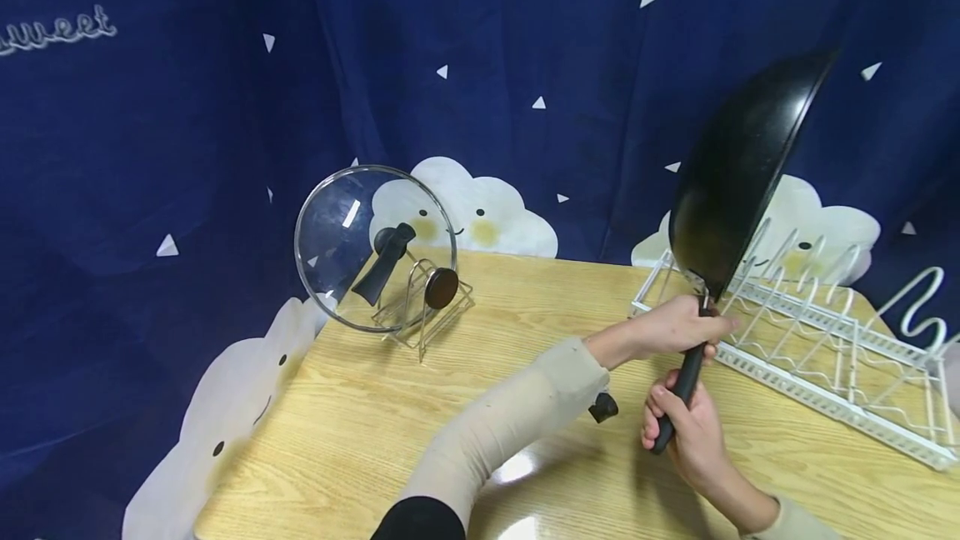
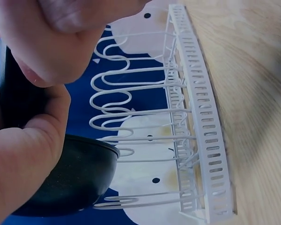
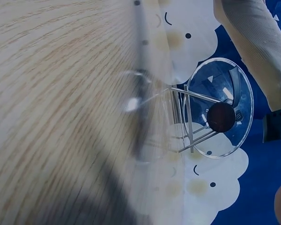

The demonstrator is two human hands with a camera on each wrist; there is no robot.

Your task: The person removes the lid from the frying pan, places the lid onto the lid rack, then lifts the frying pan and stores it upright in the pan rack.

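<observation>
A black wok stands on edge, its bowl up and its handle pointing down toward me. My left hand grips the handle near the bowl. Lower down, my right hand holds the handle's end, fingers curled round it. The bowl is at the left end of a white wire rack; whether it touches the wires I cannot tell. In the left wrist view, the wok shows beside the rack's looped wires, partly hidden by the hands.
At the table's back left, a glass lid with a black handle leans in a small wire stand bearing a brown disc. A dark blue curtain with clouds hangs behind the wooden table.
</observation>
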